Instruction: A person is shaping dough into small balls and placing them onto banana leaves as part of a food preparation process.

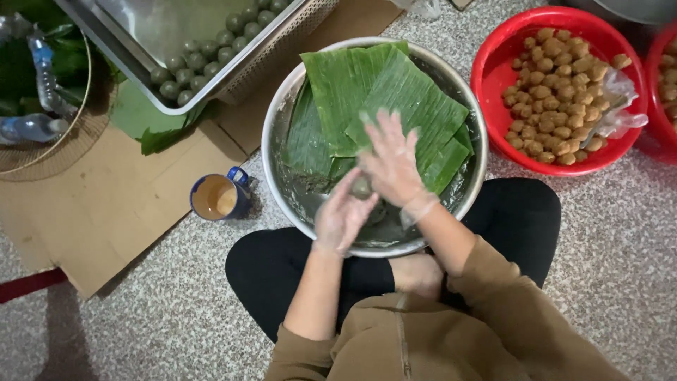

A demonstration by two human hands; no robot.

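A grey-green dough ball is pressed between my two palms, both in thin clear gloves. My left hand cups it from below and my right hand lies flat on top, fingers spread. They hover over a large steel bowl lined with banana leaves; more dark dough lies at the bowl's near side, partly hidden by my hands.
A red basin of brown filling balls sits to the right, with a clear plastic glove or bag in it. A metal tray of green balls lies upper left. A blue mug stands on cardboard. My crossed legs are below the bowl.
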